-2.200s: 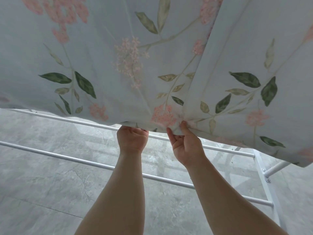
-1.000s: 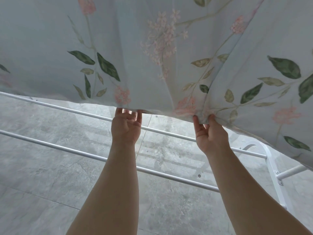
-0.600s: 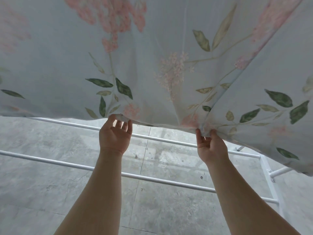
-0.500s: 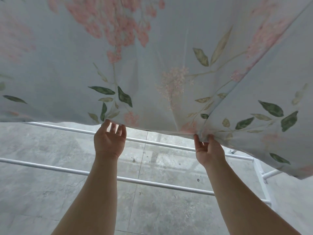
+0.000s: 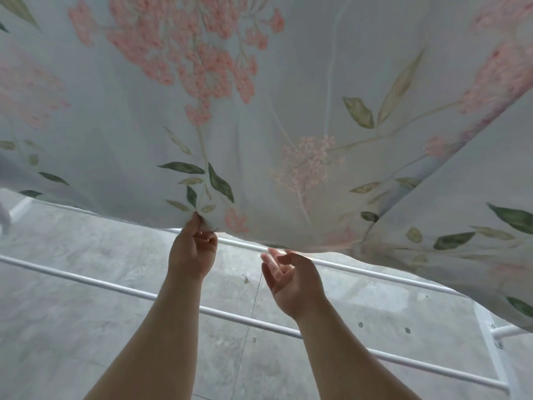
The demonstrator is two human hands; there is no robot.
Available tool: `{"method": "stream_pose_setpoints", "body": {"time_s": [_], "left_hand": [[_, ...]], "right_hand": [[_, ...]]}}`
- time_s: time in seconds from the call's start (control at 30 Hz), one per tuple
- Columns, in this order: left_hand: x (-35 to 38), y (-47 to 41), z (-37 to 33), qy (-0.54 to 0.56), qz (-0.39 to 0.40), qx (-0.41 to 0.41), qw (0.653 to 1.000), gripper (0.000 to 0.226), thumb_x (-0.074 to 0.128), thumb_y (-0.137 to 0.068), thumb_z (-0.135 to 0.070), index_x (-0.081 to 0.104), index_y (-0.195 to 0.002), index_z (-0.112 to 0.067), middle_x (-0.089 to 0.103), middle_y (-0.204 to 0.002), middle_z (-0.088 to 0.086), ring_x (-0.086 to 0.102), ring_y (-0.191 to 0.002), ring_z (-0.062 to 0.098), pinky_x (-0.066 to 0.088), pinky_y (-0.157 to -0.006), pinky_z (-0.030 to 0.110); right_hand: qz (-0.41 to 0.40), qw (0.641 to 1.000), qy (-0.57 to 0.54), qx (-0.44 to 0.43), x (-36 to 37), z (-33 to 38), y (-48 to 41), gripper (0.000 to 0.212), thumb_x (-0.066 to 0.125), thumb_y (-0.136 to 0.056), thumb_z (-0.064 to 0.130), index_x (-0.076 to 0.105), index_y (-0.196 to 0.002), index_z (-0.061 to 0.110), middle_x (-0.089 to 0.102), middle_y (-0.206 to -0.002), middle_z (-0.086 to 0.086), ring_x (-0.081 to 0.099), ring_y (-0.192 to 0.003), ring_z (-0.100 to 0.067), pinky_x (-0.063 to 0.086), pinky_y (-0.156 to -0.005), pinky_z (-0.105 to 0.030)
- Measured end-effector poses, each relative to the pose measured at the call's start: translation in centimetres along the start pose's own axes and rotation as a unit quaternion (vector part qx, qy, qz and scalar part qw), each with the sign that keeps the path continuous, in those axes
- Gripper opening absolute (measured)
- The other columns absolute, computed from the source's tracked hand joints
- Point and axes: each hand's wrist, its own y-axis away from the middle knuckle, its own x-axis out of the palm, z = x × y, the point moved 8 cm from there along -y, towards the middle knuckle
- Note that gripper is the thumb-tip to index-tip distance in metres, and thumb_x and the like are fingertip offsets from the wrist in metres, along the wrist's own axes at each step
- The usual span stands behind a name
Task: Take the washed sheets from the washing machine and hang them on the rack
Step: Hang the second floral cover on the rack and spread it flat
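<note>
Sheets in view: one pale blue-grey cotton-look sheet printed with pink flower clusters and green leaves [image 5: 288, 96], filling the upper part of the view, its lower hem sagging across the middle.
Hands in view: two, both bare, both reaching up from below.
Rack rails counted: three white metal horizontal rails of the drying rack [image 5: 230, 313] are showing below the hem, with a white upright post at the right.
Floor: one grey stone-look tiled floor [image 5: 72, 327] is lying beneath the rack.
Left hand [image 5: 191, 254]: it is pinching the sheet's lower hem between thumb and curled fingers, a small fold of cloth gathered in the grip.
Right hand [image 5: 291, 277]: it is hanging open, palm turned inward, fingers loosely spread, gripping nothing; the fingertips are sitting just under the hem, and contact cannot be told.
Sheet relative to hands: it is hanging above and ahead of both hands, its hem running from the left hand's pinch past the right fingertips and down to the right.
</note>
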Motion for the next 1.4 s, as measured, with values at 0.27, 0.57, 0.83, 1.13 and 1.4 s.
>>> {"method": "stream_pose_setpoints", "body": {"time_s": [0.27, 0.57, 0.83, 1.13, 1.4], "left_hand": [[-0.5, 0.1, -2.2, -0.028, -0.021, 0.030, 0.999, 0.021, 0.070, -0.084, -0.002, 0.067, -0.104, -0.011, 0.070, -0.096, 0.001, 0.061, -0.069, 0.006, 0.047, -0.058, 0.016], [-0.7, -3.4, -3.2, -0.044, 0.055, 0.003, 0.998, 0.028, 0.074, -0.082, -0.007, 0.067, -0.106, -0.020, 0.070, -0.097, -0.004, 0.056, -0.073, 0.006, 0.041, -0.066, 0.018], [-2.0, -7.1, -8.2, 0.029, 0.181, -0.019, 0.983, 0.023, 0.058, -0.084, -0.003, 0.064, -0.092, -0.024, 0.065, -0.092, -0.006, 0.056, -0.079, 0.013, 0.038, -0.069, 0.025], [-3.2, -9.2, -14.1, 0.077, 0.258, -0.143, 0.952, 0.025, 0.053, -0.082, 0.000, 0.066, -0.080, -0.021, 0.063, -0.084, -0.004, 0.049, -0.065, 0.012, 0.029, -0.049, 0.021], [-4.7, -8.5, -13.5, 0.078, 0.216, -0.228, 0.946, 0.034, 0.055, -0.083, 0.010, 0.062, -0.078, -0.022, 0.063, -0.073, -0.008, 0.051, -0.062, 0.009, 0.040, -0.064, 0.022]], "right_hand": [[0.066, 0.992, -0.107, 0.017, 7.2, -2.9, -2.3, 0.030, 0.063, -0.092, 0.012, 0.069, -0.120, 0.018, 0.068, -0.125, -0.006, 0.064, -0.118, -0.026, 0.053, -0.097, -0.040], [0.026, 0.985, -0.153, -0.080, 9.6, -2.7, -6.4, 0.029, 0.068, -0.095, 0.019, 0.064, -0.124, 0.012, 0.073, -0.117, -0.010, 0.069, -0.108, -0.025, 0.060, -0.078, -0.040], [-0.001, 0.941, -0.248, -0.230, 10.0, -3.0, -7.5, 0.027, 0.071, -0.093, 0.019, 0.065, -0.119, 0.011, 0.073, -0.114, -0.010, 0.069, -0.107, -0.026, 0.060, -0.086, -0.045], [-0.080, 0.910, -0.222, -0.342, 9.8, -6.4, -4.6, 0.030, 0.065, -0.097, 0.018, 0.062, -0.124, 0.005, 0.069, -0.113, -0.017, 0.068, -0.099, -0.033, 0.062, -0.066, -0.040], [-0.146, 0.901, -0.198, -0.358, 10.4, -9.7, -1.1, 0.032, 0.061, -0.096, 0.013, 0.060, -0.127, 0.002, 0.069, -0.111, -0.017, 0.068, -0.096, -0.033, 0.063, -0.067, -0.040]]}}
